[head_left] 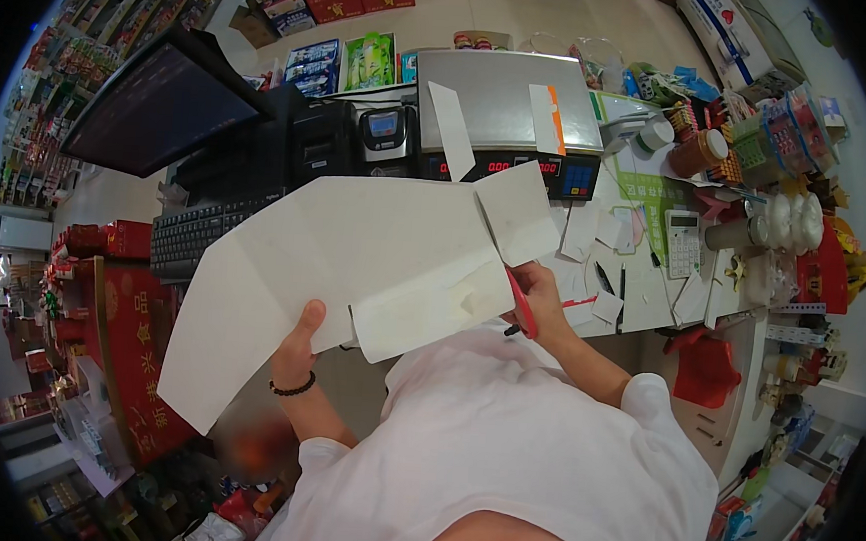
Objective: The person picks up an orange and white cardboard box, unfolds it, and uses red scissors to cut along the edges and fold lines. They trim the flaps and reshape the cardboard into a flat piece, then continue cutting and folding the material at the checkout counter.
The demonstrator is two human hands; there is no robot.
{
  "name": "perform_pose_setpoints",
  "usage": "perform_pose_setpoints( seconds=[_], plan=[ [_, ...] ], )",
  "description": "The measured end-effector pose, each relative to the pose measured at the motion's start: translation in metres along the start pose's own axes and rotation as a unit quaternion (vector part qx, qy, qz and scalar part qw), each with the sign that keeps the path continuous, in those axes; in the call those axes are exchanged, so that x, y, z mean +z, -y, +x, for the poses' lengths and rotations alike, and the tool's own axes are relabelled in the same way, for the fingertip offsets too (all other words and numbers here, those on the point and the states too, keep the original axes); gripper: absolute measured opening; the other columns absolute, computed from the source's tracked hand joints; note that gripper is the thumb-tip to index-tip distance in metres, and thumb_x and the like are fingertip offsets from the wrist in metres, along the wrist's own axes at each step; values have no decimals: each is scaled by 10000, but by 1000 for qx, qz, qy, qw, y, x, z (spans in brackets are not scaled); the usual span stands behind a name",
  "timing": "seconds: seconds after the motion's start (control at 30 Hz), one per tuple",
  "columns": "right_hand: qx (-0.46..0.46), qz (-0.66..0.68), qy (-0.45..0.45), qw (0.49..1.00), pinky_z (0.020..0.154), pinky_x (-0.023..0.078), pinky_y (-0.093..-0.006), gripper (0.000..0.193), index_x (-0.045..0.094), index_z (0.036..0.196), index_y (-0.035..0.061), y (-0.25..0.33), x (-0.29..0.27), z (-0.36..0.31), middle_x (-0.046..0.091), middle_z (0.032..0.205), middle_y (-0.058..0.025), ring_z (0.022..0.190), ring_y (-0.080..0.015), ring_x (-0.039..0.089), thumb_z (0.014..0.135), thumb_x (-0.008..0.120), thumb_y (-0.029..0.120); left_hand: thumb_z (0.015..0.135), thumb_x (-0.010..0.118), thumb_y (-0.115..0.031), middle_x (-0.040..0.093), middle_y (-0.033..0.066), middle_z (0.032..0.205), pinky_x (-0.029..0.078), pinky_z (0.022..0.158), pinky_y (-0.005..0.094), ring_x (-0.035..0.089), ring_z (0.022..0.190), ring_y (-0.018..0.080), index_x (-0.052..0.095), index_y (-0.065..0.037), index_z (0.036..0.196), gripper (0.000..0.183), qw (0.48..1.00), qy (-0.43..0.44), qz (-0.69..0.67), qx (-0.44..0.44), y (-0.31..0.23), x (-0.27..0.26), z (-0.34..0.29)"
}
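Note:
My left hand [297, 349], with a dark bead bracelet at its wrist, grips the lower edge of a large white cardboard sheet [346, 231], thumb on top. The sheet has fold lines and a torn patch near its right end. At that end my right hand [542, 305] is closed round red-handled scissors [521, 306]. Their blades lie at the slit between the sheet and a nearly square white flap [518, 214]; the blades are mostly hidden. Two cut white pieces lie on the scale [510, 72] beyond: a narrow strip [451, 128] and a piece with an orange edge [546, 119].
A monitor [165, 105], black keyboard [208, 227] and small card terminal [387, 134] stand at the left. On the right, the counter bears a calculator [682, 244], pens, paper scraps, jars [698, 153] and stacked plastic baskets [788, 134]. A red bag [706, 372] hangs below the counter.

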State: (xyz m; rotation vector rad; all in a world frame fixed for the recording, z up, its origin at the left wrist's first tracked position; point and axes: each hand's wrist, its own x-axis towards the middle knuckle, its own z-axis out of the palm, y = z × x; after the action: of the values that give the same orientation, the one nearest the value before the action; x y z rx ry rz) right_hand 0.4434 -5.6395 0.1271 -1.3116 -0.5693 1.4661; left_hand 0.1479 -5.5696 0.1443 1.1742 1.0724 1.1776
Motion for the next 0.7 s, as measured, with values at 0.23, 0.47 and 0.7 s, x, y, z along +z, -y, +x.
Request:
perform_pose_setpoints(
  seconds=[0.23,0.47,0.7],
  plan=[
    [37,-43,-56,997,359,318,-225,195,550,829,-74,0,0,0,528,621,-52,454,-76,438,753,638,83,775,652,-88,469,109,1211,368,927,331,461,1090,226,384,10,1255,558,1000,6,10,0,0,1,-1],
    [5,-20,-36,999,340,291,-234,196,557,747,-64,-13,-3,4,495,556,-41,403,-81,410,749,652,108,762,667,-87,473,116,1211,359,939,334,460,1094,230,398,15,1243,561,1000,6,2,-14,9,-7,-2],
    [57,21,-20,998,326,268,-245,128,550,781,-56,-22,-11,5,467,522,-35,357,-94,378,796,584,67,764,657,-73,498,110,1180,364,935,323,473,1074,219,443,16,1204,497,996,5,-50,-70,14,7,-3]
  ],
)
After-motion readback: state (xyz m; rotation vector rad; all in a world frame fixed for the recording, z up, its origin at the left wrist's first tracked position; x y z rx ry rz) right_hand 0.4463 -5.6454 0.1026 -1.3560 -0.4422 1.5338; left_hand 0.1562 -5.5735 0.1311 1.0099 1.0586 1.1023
